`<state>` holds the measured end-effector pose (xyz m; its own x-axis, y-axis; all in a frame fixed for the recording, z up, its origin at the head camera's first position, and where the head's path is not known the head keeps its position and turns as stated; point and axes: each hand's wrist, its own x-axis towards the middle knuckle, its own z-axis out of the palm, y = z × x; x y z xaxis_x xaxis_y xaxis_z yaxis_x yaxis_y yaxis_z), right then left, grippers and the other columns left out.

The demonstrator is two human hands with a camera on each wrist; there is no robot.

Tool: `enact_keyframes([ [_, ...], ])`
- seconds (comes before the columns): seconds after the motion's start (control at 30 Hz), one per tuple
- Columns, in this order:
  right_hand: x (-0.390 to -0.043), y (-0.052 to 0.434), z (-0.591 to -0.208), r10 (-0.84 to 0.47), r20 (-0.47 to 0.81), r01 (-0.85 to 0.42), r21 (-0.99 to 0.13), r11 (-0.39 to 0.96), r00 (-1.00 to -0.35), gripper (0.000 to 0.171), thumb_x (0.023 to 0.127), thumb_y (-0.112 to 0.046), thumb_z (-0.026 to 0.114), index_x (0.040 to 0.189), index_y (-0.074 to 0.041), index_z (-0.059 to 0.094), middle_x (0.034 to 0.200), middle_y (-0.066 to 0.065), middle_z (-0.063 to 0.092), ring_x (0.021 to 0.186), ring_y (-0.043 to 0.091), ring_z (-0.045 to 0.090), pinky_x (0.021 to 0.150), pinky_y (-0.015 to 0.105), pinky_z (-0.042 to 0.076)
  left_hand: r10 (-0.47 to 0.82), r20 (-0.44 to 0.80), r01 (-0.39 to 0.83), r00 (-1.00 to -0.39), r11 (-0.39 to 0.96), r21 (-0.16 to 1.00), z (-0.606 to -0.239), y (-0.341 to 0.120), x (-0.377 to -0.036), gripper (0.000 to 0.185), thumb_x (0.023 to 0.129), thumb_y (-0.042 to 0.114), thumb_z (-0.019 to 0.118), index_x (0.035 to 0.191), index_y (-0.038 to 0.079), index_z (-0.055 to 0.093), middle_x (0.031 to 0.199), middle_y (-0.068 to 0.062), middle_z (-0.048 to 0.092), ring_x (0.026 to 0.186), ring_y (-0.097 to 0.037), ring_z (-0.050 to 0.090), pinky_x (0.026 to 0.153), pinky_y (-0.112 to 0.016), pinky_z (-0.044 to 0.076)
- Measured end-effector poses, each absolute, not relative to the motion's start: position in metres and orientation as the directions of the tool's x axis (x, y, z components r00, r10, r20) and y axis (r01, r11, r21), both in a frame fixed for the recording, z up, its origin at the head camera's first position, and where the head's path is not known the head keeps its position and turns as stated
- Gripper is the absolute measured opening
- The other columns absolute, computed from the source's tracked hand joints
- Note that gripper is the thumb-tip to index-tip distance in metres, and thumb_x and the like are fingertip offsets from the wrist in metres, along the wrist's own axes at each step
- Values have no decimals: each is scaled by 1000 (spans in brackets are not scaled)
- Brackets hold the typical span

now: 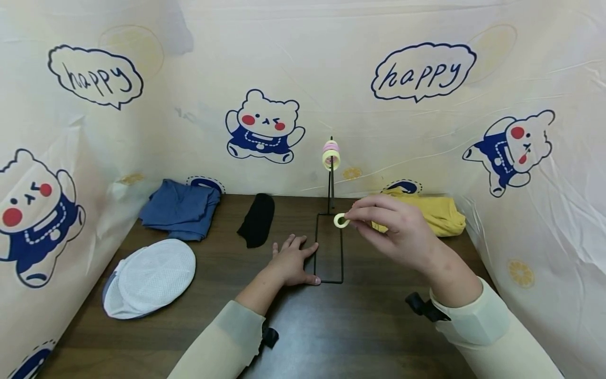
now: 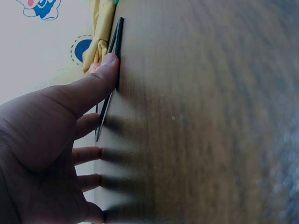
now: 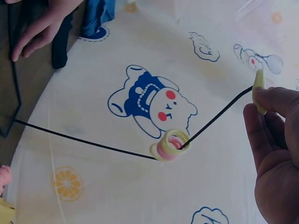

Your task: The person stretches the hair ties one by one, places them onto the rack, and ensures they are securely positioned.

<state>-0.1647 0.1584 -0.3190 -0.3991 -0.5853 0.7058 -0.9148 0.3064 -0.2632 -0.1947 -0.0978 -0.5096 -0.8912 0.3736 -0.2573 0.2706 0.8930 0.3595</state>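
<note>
A thin black wire stand (image 1: 342, 258) sits on the table, its rectangular base flat and its rod rising at the back. Several yellow and pink rings (image 1: 331, 153), like thick hair ties, hang on its upper rod (image 3: 215, 119). My left hand (image 1: 292, 263) lies with fingers spread, its thumb and index finger touching the base's left side. Between thumb and fingertips, my right hand (image 1: 402, 229) pinches a pale yellow ring (image 1: 340, 221). In the right wrist view this ring is edge-on at the rod's free end; I cannot tell whether the rod passes through it.
Left of the stand lie a black sock (image 1: 258, 221), folded blue cloth (image 1: 182, 208) and a white cap-like item (image 1: 151, 276). Folded yellow cloth (image 1: 437, 213) lies behind my right hand. A printed cream sheet (image 1: 350, 105) surrounds the brown table (image 1: 379, 326).
</note>
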Motion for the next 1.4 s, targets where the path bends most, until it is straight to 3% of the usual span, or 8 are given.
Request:
enact_keyframes([
  [0.43, -181, 145, -313, -553, 707, -885, -243, 397, -442, 22, 85, 0, 84, 104, -10, 81, 109, 2, 75, 97, 17, 71, 77, 31, 57, 375, -256, 276, -891, 895, 350, -509, -99, -196, 99, 79, 66, 81, 162, 35, 36, 170, -6, 24, 158, -38, 9, 117, -75, 10],
  [0.63, -198, 141, -318, -534, 694, -859, -257, 442, -483, 24, 86, -2, 84, 108, -10, 80, 108, 2, 74, 87, 14, 70, 72, 32, 58, 372, -260, 274, -891, 897, 346, -509, -98, -195, 100, 79, 67, 81, 162, 35, 36, 170, -7, 24, 158, -38, 10, 116, -75, 11],
  [1.03, -237, 130, -328, -442, 707, -796, -289, 531, -552, 26, 92, -7, 80, 117, -4, 75, 116, 9, 70, 87, 19, 73, 78, 37, 60, 377, -263, 277, -888, 896, 346, -509, -99, -194, 100, 80, 66, 80, 163, 35, 35, 170, -7, 23, 158, -38, 10, 117, -75, 10],
  [1.4, -263, 125, -336, -346, 718, -754, -375, 539, -605, 32, 92, -6, 79, 123, 0, 71, 117, 12, 66, 92, 19, 72, 85, 33, 60, 377, -264, 277, -888, 896, 348, -512, -97, -195, 99, 80, 66, 80, 163, 36, 35, 171, -6, 22, 158, -37, 8, 117, -74, 10],
])
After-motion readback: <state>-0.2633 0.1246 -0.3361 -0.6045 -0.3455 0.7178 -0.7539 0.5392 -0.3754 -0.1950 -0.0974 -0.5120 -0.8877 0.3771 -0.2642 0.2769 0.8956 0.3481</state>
